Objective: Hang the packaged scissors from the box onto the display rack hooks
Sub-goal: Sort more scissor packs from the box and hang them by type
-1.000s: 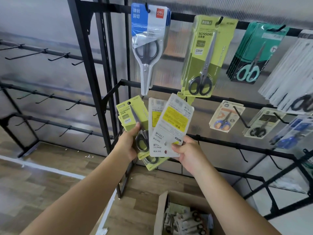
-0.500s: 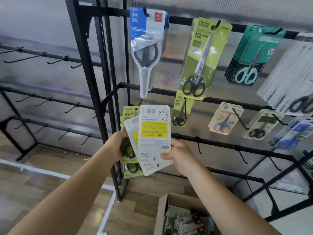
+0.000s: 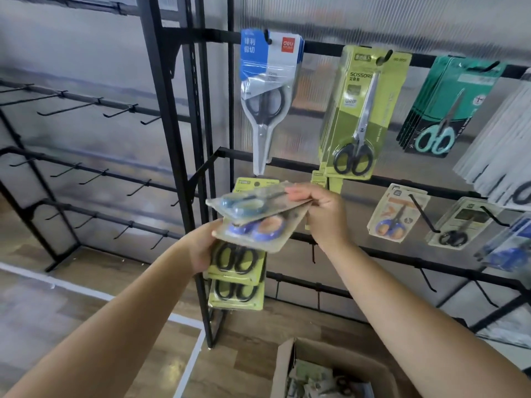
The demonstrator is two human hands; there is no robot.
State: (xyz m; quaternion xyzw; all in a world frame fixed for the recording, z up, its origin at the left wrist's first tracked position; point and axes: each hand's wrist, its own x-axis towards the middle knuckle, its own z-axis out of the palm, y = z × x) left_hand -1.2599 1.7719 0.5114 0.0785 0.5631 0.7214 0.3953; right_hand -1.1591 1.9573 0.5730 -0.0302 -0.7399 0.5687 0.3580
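- We see the right hand [image 3: 321, 209] pinching the right edge of two small scissor packs, thumb on top and fingers curled beneath; both packs lie nearly flat and fan out to the left of the hand.
- The upper pack [image 3: 250, 203] shows blue handles under clear plastic; the lower pack [image 3: 258, 229] shows blue-and-orange handles on a pale card.
- The left hand [image 3: 201, 248] sits below and to the left of the right one. Its thumb touches the near left corner of the lower pack, and its fingers grip a stack of yellow-green packs [image 3: 237, 271] with black handles, which hang downward from the hand.
- Both hands are held in front of the black display rack [image 3: 169, 116], level with its second bar.
- On the top bar hang a blue-and-white pack [image 3: 267, 90], a row of yellow-green packs labelled SCISSORS [image 3: 362, 116], and teal packs [image 3: 442, 110] further right.
- On the second bar, well to the right of the right hand, hangs a small pack with blue-and-orange handles [image 3: 395, 214], and beside it a pack with black handles [image 3: 457, 225].
- The cardboard box [image 3: 287, 366] stands open on the wooden floor beneath the right forearm, with more packs inside.
- To the left, a second rack carries rows of bare hooks [image 3: 71, 101].
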